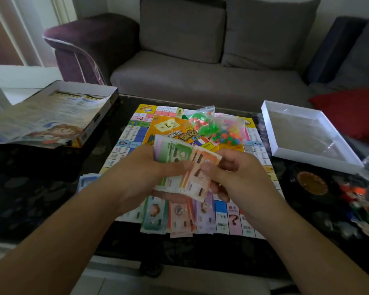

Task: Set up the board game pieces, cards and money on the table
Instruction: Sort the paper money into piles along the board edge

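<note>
The colourful game board (132, 133) lies open in the middle of the dark table. Above its near half, my left hand (141, 169) grips a fanned stack of play money (179, 165), green and orange notes on top. My right hand (237, 173) pinches the orange notes at the stack's right side. Sorted piles of notes (175, 216) in green, orange and purple lie on the board's near edge under my hands. A clear bag of small coloured plastic pieces (213, 128) rests on the far part of the board. A blue pile of notes (86, 179) sits left of the board.
The open game box (87, 128) holding a printed sheet stands at the left of the table. A white box lid or tray (273, 133) lies at the right, with a dark round object (311, 184) and loose coloured pieces (358, 199) near it. A grey sofa (200, 77) is behind.
</note>
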`<state>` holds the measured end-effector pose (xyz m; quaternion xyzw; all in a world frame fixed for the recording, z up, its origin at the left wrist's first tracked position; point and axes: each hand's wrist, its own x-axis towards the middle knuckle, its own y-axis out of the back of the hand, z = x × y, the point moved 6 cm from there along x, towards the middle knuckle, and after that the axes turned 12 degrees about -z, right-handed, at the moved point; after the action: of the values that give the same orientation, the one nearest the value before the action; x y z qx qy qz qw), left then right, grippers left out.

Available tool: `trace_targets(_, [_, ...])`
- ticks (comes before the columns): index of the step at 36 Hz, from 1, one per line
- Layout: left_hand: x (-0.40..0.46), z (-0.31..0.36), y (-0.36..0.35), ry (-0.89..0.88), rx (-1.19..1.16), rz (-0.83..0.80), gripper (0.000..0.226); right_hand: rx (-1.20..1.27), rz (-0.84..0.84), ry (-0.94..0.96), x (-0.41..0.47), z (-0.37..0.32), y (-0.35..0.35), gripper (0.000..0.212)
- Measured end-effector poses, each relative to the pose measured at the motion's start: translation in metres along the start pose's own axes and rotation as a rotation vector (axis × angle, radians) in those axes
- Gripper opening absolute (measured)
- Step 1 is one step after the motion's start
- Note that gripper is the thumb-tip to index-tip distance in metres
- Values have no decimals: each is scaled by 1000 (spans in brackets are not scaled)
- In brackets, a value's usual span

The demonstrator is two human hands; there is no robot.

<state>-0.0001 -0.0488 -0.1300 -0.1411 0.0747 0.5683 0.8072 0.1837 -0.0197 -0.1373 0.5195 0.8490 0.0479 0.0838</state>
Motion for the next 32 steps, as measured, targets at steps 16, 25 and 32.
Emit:
trace_targets(16, [-22, 10, 62, 53, -148, 192, 25, -134, -56, -111, 8, 16, -19, 4])
trace_targets(25, [-39, 21, 98, -49, -136, 359, 23, -209, -97, -133, 34, 12, -78, 13])
trace_targets(32, [-48, 23, 116, -91, -173, 424, 22, -447, -166, -93, 82, 15, -152, 16])
